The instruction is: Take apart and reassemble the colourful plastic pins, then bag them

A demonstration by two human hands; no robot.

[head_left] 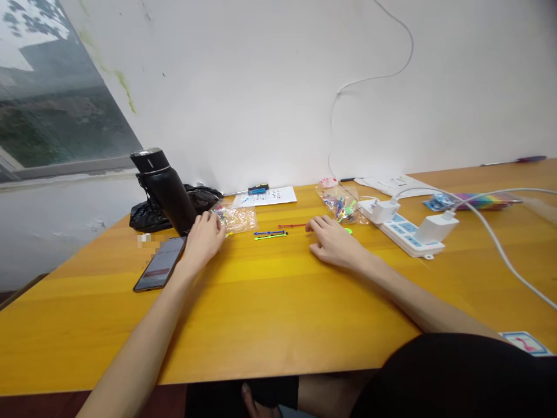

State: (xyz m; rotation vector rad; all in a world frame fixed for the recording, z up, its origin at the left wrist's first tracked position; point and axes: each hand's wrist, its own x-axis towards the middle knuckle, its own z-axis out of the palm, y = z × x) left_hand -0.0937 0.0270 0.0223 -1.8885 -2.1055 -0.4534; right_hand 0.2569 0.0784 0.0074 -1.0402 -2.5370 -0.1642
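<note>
My left hand (205,237) rests on the table beside a phone, its fingers curled together and the tips hidden from me. A small yellow piece (229,234) shows just past those fingers, next to a clear plastic bag (241,217) with colored bits. Over on the other side, my right hand (333,239) is open, fingers bent and apart, near the end of a thin red arrow-shaped plastic piece (289,225). Between the hands lie a blue arrow piece (268,233) and a light green one (270,236), side by side. A green piece (348,231) peeks out behind my right hand.
A black bottle (167,188) and a phone (160,266) stand and lie at left, with a black bag (143,216) behind. A screwdriver (257,189) lies on paper (278,196). At right are another bag of pieces (342,203), a power strip (402,232) and white cables (491,232).
</note>
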